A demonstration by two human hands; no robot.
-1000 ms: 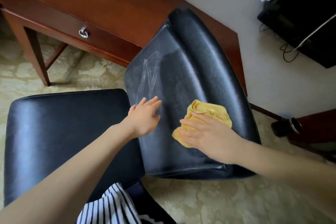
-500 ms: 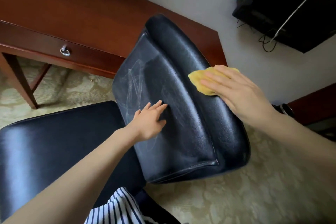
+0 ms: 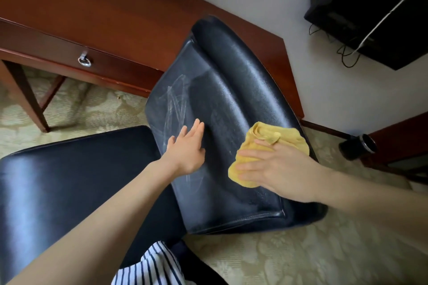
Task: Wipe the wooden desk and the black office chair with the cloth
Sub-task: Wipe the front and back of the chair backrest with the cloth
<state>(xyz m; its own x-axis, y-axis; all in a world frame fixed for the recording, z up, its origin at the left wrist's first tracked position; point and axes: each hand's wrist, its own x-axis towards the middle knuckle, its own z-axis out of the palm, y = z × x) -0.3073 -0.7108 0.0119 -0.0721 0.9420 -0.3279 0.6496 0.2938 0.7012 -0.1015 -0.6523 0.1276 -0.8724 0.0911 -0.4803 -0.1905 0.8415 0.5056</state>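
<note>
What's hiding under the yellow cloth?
The black chair's backrest lies under the yellow cloth. The right hand presses on top, so that covered patch cannot be seen.

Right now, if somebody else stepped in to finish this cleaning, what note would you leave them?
Left hand: open, flat on the black leather office chair's backrest, seemingly steadying it.
Right hand: open, pressing the yellow cloth on the backrest's right side.
Done: backrest wiping under way; pale streaks show at its left.
Left: those streaks, the seat; the reddish wooden desk cannot be judged.
</note>
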